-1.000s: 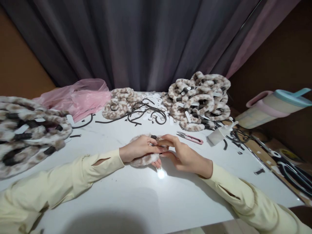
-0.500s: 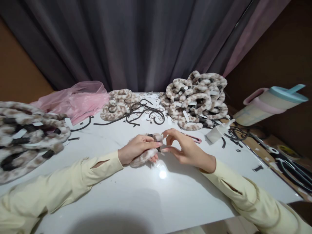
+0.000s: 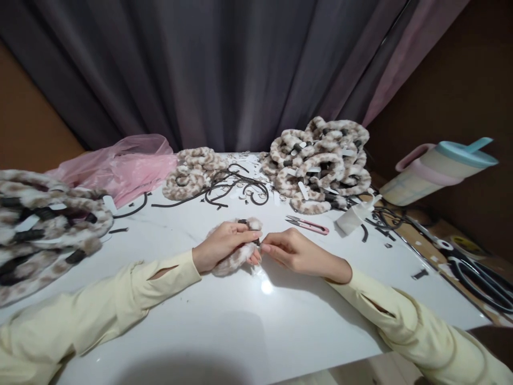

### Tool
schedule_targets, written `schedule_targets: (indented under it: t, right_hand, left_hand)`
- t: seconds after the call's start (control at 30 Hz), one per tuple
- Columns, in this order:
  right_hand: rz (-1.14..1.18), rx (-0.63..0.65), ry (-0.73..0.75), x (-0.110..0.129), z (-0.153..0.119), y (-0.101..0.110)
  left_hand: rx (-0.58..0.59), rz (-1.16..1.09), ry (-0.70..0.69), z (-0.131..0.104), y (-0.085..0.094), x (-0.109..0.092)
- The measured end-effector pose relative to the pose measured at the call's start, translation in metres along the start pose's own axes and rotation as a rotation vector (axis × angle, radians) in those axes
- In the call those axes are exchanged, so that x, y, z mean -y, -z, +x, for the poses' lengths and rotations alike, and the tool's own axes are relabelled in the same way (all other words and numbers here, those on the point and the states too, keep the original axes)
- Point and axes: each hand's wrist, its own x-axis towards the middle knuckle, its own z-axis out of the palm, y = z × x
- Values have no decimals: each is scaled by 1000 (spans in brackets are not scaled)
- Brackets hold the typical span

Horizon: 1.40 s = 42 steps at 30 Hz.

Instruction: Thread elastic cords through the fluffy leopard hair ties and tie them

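My left hand [image 3: 222, 246] grips a fluffy white-and-brown spotted plush loop [image 3: 232, 262] just above the table, thumb on top and fingertips underneath. Dark bands [image 3: 242, 221] wrap parts of the loop, one of them beside my left thumb. At the loop's right side, my right hand [image 3: 294, 250] is closed in a pinch, thumb and forefinger together near the dark band. What the pinch holds is too small to make out. Behind my right hand lie pink-handled thread snips [image 3: 308, 224], blades pointing left.
Similar plush loops with white tags are heaped at left [image 3: 52, 230] and back right [image 3: 320, 160], with a smaller pile [image 3: 192, 174] between. Black cords [image 3: 236, 187], a pink plastic bag [image 3: 124, 160], a white squeeze bottle [image 3: 352, 216], a tumbler [image 3: 436, 171] and large scissors [image 3: 473, 272] lie around.
My right hand has moved slightly left and down, its spread thumb and forefinger closing into a pinch beside the loop. The snips now show fully. My left hand keeps its grip.
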Motion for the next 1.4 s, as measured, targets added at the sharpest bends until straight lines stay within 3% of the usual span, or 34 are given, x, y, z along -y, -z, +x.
schedule_targets:
  t: [0.13, 0.2, 0.37, 0.47, 0.57, 0.7, 0.87, 0.97, 1.1, 1.17, 1.27, 1.4]
  right_hand:
    - [-42, -60, 69, 4, -2, 2]
    - [13, -86, -4, 8, -3, 2]
    - [465, 39, -248, 16, -1, -10]
    - [687, 100, -239, 15, 5, -20]
    - [746, 92, -196, 11, 6, -24]
    - [510, 27, -111, 6, 3, -20]
    - [147, 21, -57, 5, 5, -11]
    - [-78, 12, -56, 0, 2, 8]
    - [-557, -150, -137, -20, -15, 43]
    - [-783, -172, -208, -34, -24, 53]
    - [-998, -127, -288, -51, -31, 49]
    - [-1067, -183, -302, -58, -30, 34]
  left_hand:
    - [5, -19, 15, 1, 1, -2]
    - [-22, 0, -13, 1, 0, -6]
    - [-115, 148, -211, -5, -9, -22]
    - [-133, 238, -262, -13, -18, -30]
    - [-77, 161, -178, -18, -22, -33]
    - [-6, -75, -47, -14, -17, -26]
    - [-42, -207, -54, -1, -5, -4]
    - [-35, -192, -12, 3, -2, 1]
    - [-63, -179, 39, 3, -1, -1]
    - [-70, -172, 55, 3, -2, -1]
    - [-72, -156, 64, 2, -2, -1]
    - [-78, -121, 58, 1, -3, 0]
